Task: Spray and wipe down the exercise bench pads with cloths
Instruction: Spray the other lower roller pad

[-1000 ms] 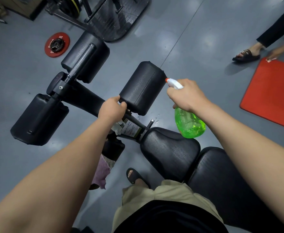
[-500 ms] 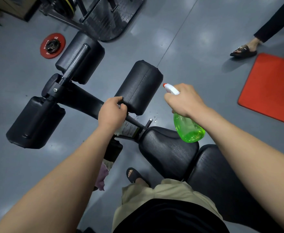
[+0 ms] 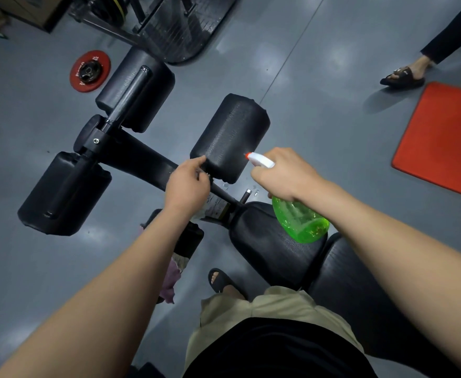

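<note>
Counting the black upholstery gives three rollers in plain sight: the right roller pad (image 3: 229,132), the far roller pad (image 3: 135,88) and the left roller pad (image 3: 63,192). A fourth roller pad (image 3: 191,238) is half hidden under the left forearm, and there are two flat pieces, the seat pad (image 3: 267,249) and the back pad (image 3: 360,290). One green spray bottle (image 3: 301,222), one purplish cloth (image 3: 170,282) hanging beside the fourth roller, one red weight plate (image 3: 89,70) and one red mat (image 3: 442,140) complete the count.

The left grip (image 3: 188,184) pinches the near corner of the right roller pad, fingers curled at its edge. The right grip (image 3: 284,175) is wrapped round the bottle's neck, and the red-tipped white nozzle sits against the pad's near end. Half a second ago that nozzle stood clear to the right of the pad; it has since swung in, while the left grip has kept its place.

Droplets (image 3: 255,191) lie on the grey floor (image 3: 319,105) just below the pad's near edge. Open floor runs from the pad's right side to the mat, where another person's sandalled foot (image 3: 402,76) stands near the far corner. Beyond the far roller a dark machine base (image 3: 174,28) closes the way.
</note>
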`<act>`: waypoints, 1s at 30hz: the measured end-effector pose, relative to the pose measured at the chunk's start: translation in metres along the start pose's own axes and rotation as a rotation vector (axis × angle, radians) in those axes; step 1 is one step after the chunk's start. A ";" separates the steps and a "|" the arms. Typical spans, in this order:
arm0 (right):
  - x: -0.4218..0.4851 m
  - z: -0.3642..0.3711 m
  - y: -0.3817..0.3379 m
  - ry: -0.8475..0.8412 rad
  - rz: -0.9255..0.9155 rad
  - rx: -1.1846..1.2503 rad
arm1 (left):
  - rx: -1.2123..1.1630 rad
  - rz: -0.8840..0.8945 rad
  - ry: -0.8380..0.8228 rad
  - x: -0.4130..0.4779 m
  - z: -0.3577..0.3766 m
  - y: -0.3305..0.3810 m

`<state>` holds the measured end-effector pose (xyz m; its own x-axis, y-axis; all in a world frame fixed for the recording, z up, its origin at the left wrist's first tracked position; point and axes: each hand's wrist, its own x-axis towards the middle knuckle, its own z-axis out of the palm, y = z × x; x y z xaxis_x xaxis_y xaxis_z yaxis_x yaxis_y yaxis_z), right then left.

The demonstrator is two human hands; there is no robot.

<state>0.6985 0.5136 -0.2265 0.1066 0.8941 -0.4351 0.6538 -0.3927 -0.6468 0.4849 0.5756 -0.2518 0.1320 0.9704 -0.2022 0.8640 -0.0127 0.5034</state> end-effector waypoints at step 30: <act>-0.001 0.001 0.009 0.103 0.127 0.018 | 0.109 -0.070 -0.158 0.006 -0.002 -0.006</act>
<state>0.7037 0.5089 -0.2325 0.2641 0.8540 -0.4483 0.6172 -0.5068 -0.6019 0.4792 0.5817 -0.2546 0.1374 0.9200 -0.3671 0.9201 0.0187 0.3913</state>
